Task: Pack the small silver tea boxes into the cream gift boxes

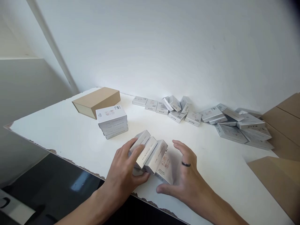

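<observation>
Near the table's front edge, three small white boxes [156,156] with dark and reddish print lean together in a tilted row. My left hand [126,165] is closed around the left part of this row, its fingers over the top and its thumb low at the front. To the right of the row, my right hand [182,172] has its thumb and fingers spread apart around the printed face of the rightmost box, with a visible gap. A dark ring is on one finger. Just beyond my left hand stands a neat stack of similar white boxes [112,120].
A closed brown carton [97,98] lies behind the stack. Several loose white boxes [193,118] are strewn along the wall, with a heap of more boxes [241,125] at the right. Cardboard flaps [278,178] rise at the right edge. The white table's [70,140] front edge is chipped.
</observation>
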A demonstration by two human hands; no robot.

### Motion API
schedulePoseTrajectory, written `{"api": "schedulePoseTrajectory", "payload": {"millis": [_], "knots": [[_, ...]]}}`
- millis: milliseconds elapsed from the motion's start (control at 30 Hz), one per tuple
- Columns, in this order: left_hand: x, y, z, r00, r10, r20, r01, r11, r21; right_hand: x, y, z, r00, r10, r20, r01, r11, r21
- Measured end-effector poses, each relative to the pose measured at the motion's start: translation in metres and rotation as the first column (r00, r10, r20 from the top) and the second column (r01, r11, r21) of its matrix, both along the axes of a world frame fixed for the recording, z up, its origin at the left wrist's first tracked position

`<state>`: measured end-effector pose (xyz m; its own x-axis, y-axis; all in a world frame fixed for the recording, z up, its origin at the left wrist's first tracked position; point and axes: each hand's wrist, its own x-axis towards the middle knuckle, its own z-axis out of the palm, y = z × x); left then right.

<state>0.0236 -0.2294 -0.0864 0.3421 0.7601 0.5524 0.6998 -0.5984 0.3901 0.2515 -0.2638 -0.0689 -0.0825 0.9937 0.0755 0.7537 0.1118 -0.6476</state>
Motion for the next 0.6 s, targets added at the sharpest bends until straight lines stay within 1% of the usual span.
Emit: {"api": "schedulePoseTrajectory", "payload": {"millis": [67, 133, 200, 267, 367, 433, 500, 533, 567, 600], "knots": [[-0.001, 0.001, -0.002, 1.000, -0.009, 0.001, 0.009, 0.999, -0.038, -0.017, 0.003, 0.002, 1.000, 0.004, -0.003, -0.004, 0.997, 0.083], [-0.004, 0.002, -0.003, 1.000, -0.022, 0.006, 0.022, 0.998, -0.066, -0.033, 0.007, 0.005, 1.000, -0.011, -0.009, 0.012, 0.995, 0.103], [-0.007, 0.002, -0.004, 0.999, -0.035, 0.016, 0.036, 0.995, -0.089, -0.043, 0.012, 0.011, 0.999, -0.035, 0.001, 0.034, 0.993, 0.109], [-0.011, 0.001, -0.003, 0.998, -0.050, 0.029, 0.053, 0.992, -0.111, -0.044, 0.016, 0.018, 0.998, -0.058, 0.014, 0.056, 0.994, 0.093], [-0.016, -0.002, -0.004, 0.997, -0.061, 0.055, 0.068, 0.990, -0.127, -0.031, 0.015, 0.028, 0.994, -0.113, -0.003, 0.113, 0.993, 0.040], [-0.018, -0.003, -0.005, 0.993, -0.013, 0.121, 0.035, 0.983, -0.179, -0.019, 0.007, 0.030, 0.988, -0.152, -0.035, 0.154, 0.986, 0.060], [-0.019, -0.005, -0.007, 0.972, 0.088, 0.219, -0.026, 0.963, -0.269, -0.010, -0.004, 0.027, 0.982, -0.165, -0.092, 0.177, 0.975, 0.137], [-0.020, -0.005, -0.008, 0.955, 0.143, 0.261, -0.055, 0.946, -0.318, -0.006, -0.010, 0.024, 0.978, -0.169, -0.121, 0.186, 0.971, 0.153], [-0.020, -0.005, -0.009, 0.939, 0.184, 0.289, -0.069, 0.927, -0.368, -0.004, -0.015, 0.021, 0.974, -0.176, -0.143, 0.196, 0.971, 0.136], [-0.020, -0.005, -0.009, 0.929, 0.211, 0.305, -0.070, 0.907, -0.415, -0.004, -0.020, 0.017, 0.969, -0.192, -0.154, 0.207, 0.974, 0.091]]}}
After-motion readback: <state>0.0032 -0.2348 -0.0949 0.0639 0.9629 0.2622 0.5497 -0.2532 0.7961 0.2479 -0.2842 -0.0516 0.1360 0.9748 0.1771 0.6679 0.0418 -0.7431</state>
